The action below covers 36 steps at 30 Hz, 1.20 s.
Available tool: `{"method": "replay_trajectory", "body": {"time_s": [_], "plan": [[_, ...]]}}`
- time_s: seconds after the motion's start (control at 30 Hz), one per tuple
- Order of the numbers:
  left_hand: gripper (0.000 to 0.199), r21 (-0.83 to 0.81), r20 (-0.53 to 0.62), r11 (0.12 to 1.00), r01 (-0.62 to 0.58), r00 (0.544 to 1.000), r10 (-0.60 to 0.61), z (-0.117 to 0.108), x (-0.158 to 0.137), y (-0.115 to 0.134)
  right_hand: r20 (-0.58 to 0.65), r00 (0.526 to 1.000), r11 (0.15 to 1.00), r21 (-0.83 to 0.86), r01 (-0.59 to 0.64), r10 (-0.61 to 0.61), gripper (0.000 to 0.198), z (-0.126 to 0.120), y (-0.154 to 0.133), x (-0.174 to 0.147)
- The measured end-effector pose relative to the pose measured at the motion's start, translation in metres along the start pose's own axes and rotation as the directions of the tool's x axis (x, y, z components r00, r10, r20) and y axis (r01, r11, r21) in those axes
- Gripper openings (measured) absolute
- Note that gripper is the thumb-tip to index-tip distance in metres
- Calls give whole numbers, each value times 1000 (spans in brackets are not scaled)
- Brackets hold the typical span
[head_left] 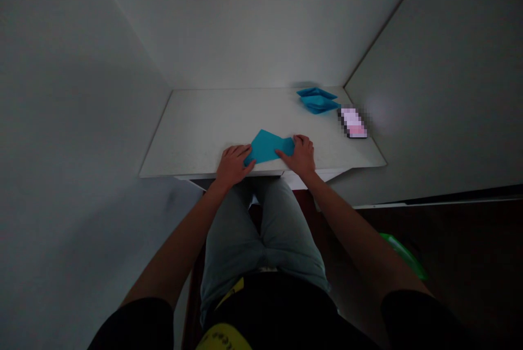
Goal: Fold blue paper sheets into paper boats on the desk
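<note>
A folded piece of blue paper [267, 147] lies near the front edge of the white tabletop, with a pointed top and a narrower flap to the right. My left hand [234, 164] holds its left end, fingers across the corner and thumb at the lower edge. On the other side, my right hand [301, 155] grips the right end, its thumb over the paper and its fingers curled at the edge. The fingertips partly cover both ends of the paper.
Two folded blue paper boats [317, 101] sit at the back right of the white tabletop [204, 115]. Beside them lies a phone [353, 122] with a blurred, lit screen. Walls enclose the back and sides. A green object [402, 254] is low on the right.
</note>
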State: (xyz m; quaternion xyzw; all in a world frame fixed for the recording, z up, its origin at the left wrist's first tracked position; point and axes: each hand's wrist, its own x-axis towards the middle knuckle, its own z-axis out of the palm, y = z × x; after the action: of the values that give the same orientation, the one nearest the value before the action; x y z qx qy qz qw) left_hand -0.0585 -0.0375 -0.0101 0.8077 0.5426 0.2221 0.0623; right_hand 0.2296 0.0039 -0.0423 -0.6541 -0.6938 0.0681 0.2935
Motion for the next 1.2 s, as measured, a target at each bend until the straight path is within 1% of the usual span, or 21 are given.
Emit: {"method": "replay_trajectory", "body": {"time_s": [0.07, 0.13, 0.33, 0.43, 0.53, 0.63, 0.67, 0.73, 0.87, 0.93, 1.0, 1.07, 1.13, 1.2], "plan": [[48, 2, 22, 998, -59, 998, 59, -1, -4, -2, -30, 999, 1000, 12, -18, 18, 93, 1, 1, 1], [52, -3, 37, 996, -84, 996, 84, -1, -6, -3, -27, 999, 999, 21, -27, 28, 88, 1, 3, 3], [50, -15, 40, 996, -86, 995, 87, -3, -5, -3, 48, 998, 998, 42, -49, 46, 72, -7, 3, 7], [49, -12, 37, 997, -80, 996, 80, -5, -5, -1, 65, 997, 996, 65, -55, 51, 69, -10, 2, 8], [49, -5, 35, 997, -75, 997, 75, -6, -5, 1, 71, 997, 994, 101, -39, 32, 74, -11, 5, 7], [50, 9, 37, 998, -68, 997, 68, -6, -5, 1, 60, 998, 992, 125, -17, 9, 87, -9, 12, 8], [50, 13, 40, 998, -65, 997, 64, -6, -5, 2, 54, 999, 992, 129, -2, -5, 90, -9, 15, 8], [50, 20, 46, 998, -61, 997, 60, -7, -5, 2, 57, 997, 991, 130, 39, -47, 85, -9, 19, 9], [53, 23, 57, 998, -67, 996, 65, -8, -5, 2, 119, 983, 987, 94, 132, -143, 53, -14, 22, 6], [58, 18, 73, 996, -83, 994, 82, -9, -7, 0, 154, 966, 977, 79, 197, -207, 43, -21, 22, 0], [66, 4, 95, 994, -110, 989, 110, -9, -9, -3, 175, 941, 957, 81, 279, -289, 43, -30, 22, -9], [70, -21, 112, 991, -136, 984, 137, -8, -11, -6, 194, 913, 933, 94, 347, -359, 48, -41, 22, -19], [66, -52, 123, 988, -145, 981, 151, -8, -13, -9, 232, 895, 925, 101, 367, -381, 52, -50, 22, -29], [56, -85, 130, 987, -138, 980, 148, -7, -13, -11, 271, 891, 931, 109, 348, -364, 53, -58, 22, -36]]}}
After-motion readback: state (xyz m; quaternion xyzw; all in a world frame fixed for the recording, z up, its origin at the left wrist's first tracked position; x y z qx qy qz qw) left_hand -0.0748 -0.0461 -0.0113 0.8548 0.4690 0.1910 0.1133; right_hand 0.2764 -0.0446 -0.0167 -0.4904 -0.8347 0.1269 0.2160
